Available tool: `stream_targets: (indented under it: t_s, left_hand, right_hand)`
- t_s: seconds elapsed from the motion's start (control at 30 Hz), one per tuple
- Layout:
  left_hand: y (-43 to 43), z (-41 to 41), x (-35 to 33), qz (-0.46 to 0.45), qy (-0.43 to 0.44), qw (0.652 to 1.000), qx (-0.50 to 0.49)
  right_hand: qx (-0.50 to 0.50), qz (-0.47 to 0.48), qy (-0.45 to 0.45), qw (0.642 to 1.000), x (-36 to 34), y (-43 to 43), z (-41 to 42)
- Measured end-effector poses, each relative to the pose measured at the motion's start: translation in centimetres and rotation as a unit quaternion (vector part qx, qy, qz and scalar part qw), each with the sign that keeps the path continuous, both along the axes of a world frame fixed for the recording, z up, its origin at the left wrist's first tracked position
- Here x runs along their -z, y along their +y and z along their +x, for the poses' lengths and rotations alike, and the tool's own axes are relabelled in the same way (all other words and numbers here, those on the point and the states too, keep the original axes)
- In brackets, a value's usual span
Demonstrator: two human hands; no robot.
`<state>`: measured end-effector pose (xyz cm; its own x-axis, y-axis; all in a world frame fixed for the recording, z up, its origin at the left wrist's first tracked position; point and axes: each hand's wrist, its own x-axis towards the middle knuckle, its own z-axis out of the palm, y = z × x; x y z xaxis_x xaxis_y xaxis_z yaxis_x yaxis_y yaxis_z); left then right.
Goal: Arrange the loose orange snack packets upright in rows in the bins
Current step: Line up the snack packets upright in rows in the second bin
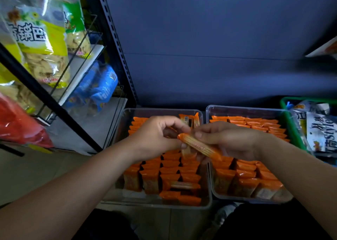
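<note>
**Hands pinch one orange packet above the gap between two bins**

Head view: both hands meet at the middle of the picture. The left hand (pixel 156 135) has its fingers curled, fingertips and thumb pinching the 10 o'clock end of a single orange packet (pixel 199 147). The right hand (pixel 229 139) holds the same packet further along, thumb on top and fingers curled beneath. The packet runs slantwise from 10 o'clock down to 4 o'clock, off every surface. A two-handed hold like this looks meant for turning the packet so that it can go in on edge, as its neighbours stand.

Directly at 6 o'clock of the hands sit two clear bins, side by side and nearly touching. The left bin (pixel 160 109) carries rows of upright packets, but at its near edge a few flat packets (pixel 184 185) lie across them, and one more lies askew at its 1 o'clock corner. The right bin (pixel 246 108) looks fuller and more even. By my judgement the left bin is the one in hand, with loose pieces left to stand up.

At 3 o'clock a green basket (pixel 283 102) holds other bagged goods; at 9 o'clock a dark shelf rack (pixel 116 44) carries large snack bags, blue bags (pixel 96 86) among them.
</note>
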<state>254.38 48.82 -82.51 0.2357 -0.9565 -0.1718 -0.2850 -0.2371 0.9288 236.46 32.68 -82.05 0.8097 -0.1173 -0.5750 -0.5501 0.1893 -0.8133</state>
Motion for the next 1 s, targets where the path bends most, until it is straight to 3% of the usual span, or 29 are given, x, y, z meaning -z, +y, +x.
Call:
stream_targets:
  t_s: [0.17, 0.23, 0.3, 0.43, 0.73, 0.87, 1.0]
  left_hand:
    - [-3.0, -0.3, 4.8, 0.167, -0.126, 0.971, -0.114]
    - [-3.7, -1.3, 6.7, 0.215, -0.071, 0.963, -0.146]
    - [-4.5, -2.3, 7.7, 0.213, -0.006, 0.960, -0.180]
    - [-5.3, -2.3, 8.6, 0.211, 0.035, 0.949, -0.233]
    - [-2.7, -2.2, 5.7, 0.173, 0.045, 0.957, -0.227]
    - [-0.3, -1.1, 1.5, 0.105, 0.043, 0.966, -0.234]
    - [3.0, 0.0, -2.2, 0.062, 0.003, 0.975, -0.215]
  right_hand:
    - [0.216, -0.111, 0.048, 0.969, 1.2, -2.2, -1.8]
    - [0.256, -0.085, 0.054, 0.961, 1.5, -2.2, -2.4]
    - [0.270, -0.057, 0.054, 0.960, 1.6, -1.9, -2.8]
    - [0.286, -0.033, 0.047, 0.956, 1.5, -1.6, -3.1]
    - [0.329, -0.001, 0.037, 0.944, -0.1, -0.6, -1.2]
    - [0.300, -0.047, 0.011, 0.953, -1.6, 0.8, -0.1]
    - [0.225, -0.020, -0.012, 0.974, -3.1, 3.1, 1.6]
